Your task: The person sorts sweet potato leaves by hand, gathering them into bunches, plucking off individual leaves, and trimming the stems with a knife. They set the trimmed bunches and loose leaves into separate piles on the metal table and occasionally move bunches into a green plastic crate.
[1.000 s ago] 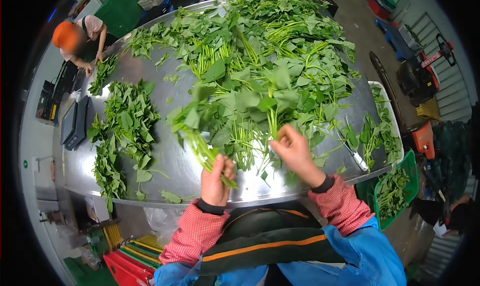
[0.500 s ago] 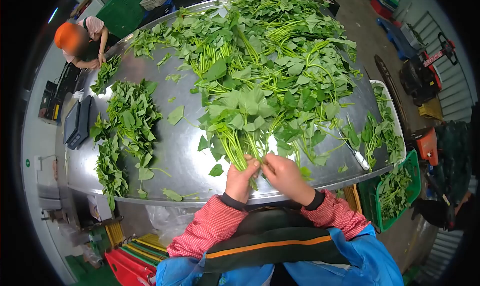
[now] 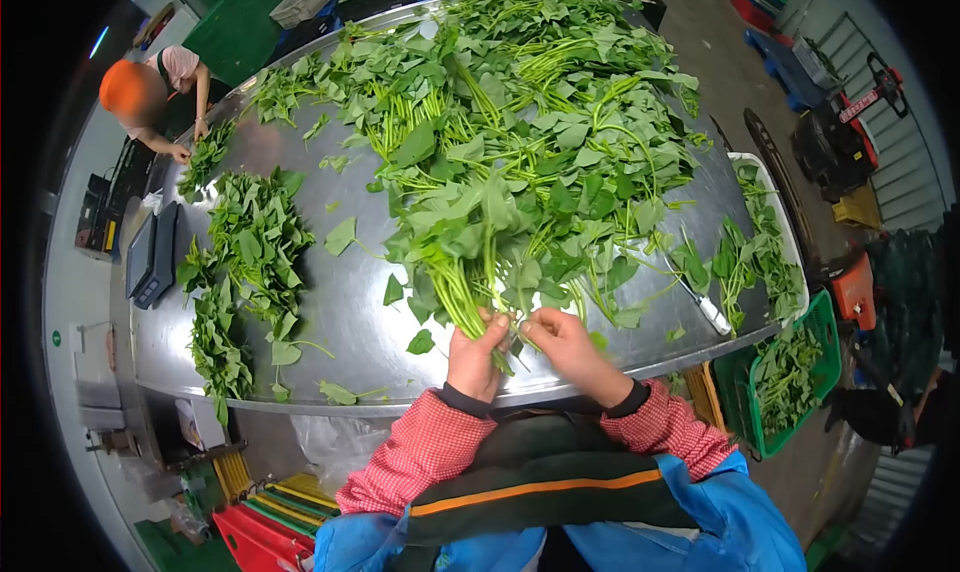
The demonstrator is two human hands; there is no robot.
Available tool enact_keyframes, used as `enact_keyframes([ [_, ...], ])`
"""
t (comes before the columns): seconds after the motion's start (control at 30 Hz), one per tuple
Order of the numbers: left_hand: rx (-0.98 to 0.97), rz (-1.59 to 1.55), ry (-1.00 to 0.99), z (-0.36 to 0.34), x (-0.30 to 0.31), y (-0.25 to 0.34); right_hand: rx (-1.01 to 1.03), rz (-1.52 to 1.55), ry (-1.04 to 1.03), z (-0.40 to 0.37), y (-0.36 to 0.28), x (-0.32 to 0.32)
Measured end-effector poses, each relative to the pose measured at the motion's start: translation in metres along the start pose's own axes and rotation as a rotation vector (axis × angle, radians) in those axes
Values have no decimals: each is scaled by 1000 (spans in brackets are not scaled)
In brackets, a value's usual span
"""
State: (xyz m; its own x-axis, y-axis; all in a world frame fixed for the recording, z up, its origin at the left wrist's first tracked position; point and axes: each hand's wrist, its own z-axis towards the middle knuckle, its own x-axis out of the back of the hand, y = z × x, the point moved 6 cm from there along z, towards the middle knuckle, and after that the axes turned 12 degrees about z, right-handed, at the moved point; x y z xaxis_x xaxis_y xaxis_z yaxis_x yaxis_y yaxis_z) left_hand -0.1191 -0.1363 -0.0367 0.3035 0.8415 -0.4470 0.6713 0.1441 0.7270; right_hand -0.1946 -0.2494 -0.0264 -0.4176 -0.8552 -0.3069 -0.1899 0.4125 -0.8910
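My left hand (image 3: pixel 475 357) is closed round the lower stems of a bunch of leafy greens (image 3: pixel 455 282), whose long stems and pointed leaves look like sweet potato greens. The bunch leans up and away over the near edge of the metal table (image 3: pixel 350 262). Beside it, my right hand (image 3: pixel 577 352) pinches thumb and finger together close to the stem ends. What lies between those fingertips is too small to make out. Just beyond both hands spreads a large heap of the same greens (image 3: pixel 520 122).
Smaller bunches (image 3: pixel 260 242) lie at the left near a dark scale (image 3: pixel 153 252). A white-handled knife (image 3: pixel 714 315) rests on the right. Beside the table stand a white tub (image 3: pixel 798 262) and a green crate (image 3: pixel 832 362) of greens. A co-worker (image 3: pixel 180 72) handles greens far left.
The view has shifted slightly. My left hand still grips the bunch, and my right fingertips have moved slightly apart from its stems. The co-worker's hands have shifted over the greens.
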Motion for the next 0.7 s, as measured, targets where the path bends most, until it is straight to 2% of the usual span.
enact_keyframes([
  [0.03, -18, -29, 26, 0, 3, 3, 85, -124, 181, -1, 2, 16],
  [0.1, -97, -25, 113, 2, 13, 29, 396, -61, 470, -9, -33, 57],
  [0.17, -182, -42, 144, 3, 26, 60, 365, 436, 434, -9, -48, 111],
  [0.2, -219, -95, 181, 2, 31, 69, 369, 205, 456, -2, -47, 112],
  [0.27, -135, -49, 138, 8, 45, 62, 371, -252, 494, 21, -24, 106],
  [0.3, -92, -24, 113, 11, 50, 54, 389, -328, 334, 33, -11, 79],
  [0.47, 120, -90, 65, 19, 66, 11, 121, -1177, 287, 80, -1, 23],
  [0.5, 141, -102, 58, 20, 64, 10, 137, -1238, 250, 84, 3, 24],
  [0.6, 237, -185, -46, 19, 63, 10, 220, -1241, 201, 86, 5, 38],
  [0.63, 277, -223, -91, 17, 66, 11, 320, -1194, 219, 79, -4, 47],
  [0.7, 335, -243, -218, 13, 71, 14, 170, -487, 138, 59, -18, 76],
])
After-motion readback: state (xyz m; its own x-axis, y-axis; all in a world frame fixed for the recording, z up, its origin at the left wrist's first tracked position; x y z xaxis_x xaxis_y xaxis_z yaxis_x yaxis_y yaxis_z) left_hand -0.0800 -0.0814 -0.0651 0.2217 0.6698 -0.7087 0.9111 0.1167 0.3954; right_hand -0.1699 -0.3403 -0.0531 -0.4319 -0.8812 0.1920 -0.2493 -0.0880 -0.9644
